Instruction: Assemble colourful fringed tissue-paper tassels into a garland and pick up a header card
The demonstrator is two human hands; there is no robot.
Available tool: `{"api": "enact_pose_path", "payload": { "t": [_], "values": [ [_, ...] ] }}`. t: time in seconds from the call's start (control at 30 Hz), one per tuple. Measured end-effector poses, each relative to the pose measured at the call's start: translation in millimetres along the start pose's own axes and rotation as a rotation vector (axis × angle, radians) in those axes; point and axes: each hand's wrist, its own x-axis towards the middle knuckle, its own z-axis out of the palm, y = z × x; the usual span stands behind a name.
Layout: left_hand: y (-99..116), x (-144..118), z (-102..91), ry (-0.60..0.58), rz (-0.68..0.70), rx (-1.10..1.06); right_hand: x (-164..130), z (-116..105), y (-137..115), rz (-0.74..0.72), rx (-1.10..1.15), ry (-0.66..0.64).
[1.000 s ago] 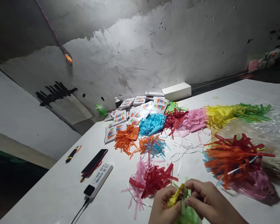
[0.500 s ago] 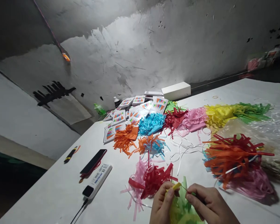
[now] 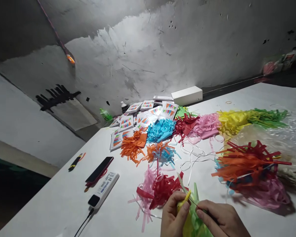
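At the near edge of the table, my left hand pinches the twisted yellow end of a tissue-paper tassel. Yellow and light green fringe hangs down between my hands. My right hand, thumb and fingertips pressed together, grips a thin string that runs to the yellow end. How it is fastened there is too small to tell. Just beyond my left hand lie a red paper tassel and a pink tassel, close to a white ribbon.
Fringed bundles in orange, blue, pink and yellow line the table's middle. An orange-red pile lies right, printed cards behind. A phone, power bank and cutter lie left.
The yellow twisted end is now more upright in my left hand, and the string is drawn across it. The orange-red pile on the right has shifted slightly.
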Motion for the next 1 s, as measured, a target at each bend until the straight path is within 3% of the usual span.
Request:
{"api": "enact_pose_path", "payload": {
  "t": [0.23,0.43,0.53,0.63,0.77,0.9,1.0],
  "values": [
    [-4.6,1.5,-2.4,-0.027,0.063,0.039,-4.2,0.7,7.4,0.114,-0.012,-0.071],
    [-26.0,5.1,-14.5,-0.091,0.427,0.332,-2.8,0.9,9.1,0.266,-0.003,-0.134],
    [-41.9,8.5,-23.0,-0.124,0.629,0.485,1.5,3.5,11.4,0.376,0.159,-0.134],
    [-48.3,11.5,-29.3,-0.167,0.728,0.569,3.4,6.6,16.4,0.457,0.396,-0.163],
    [-35.7,13.7,-32.8,-0.289,0.624,0.553,2.9,7.3,19.3,0.441,0.540,-0.182],
    [-15.6,14.4,-31.3,-0.323,0.417,0.470,4.3,5.9,14.7,0.318,0.367,-0.166],
    [-10.4,13.2,-24.6,-0.317,0.367,0.422,6.2,8.1,10.7,0.186,0.204,-0.191]
  ]
}}
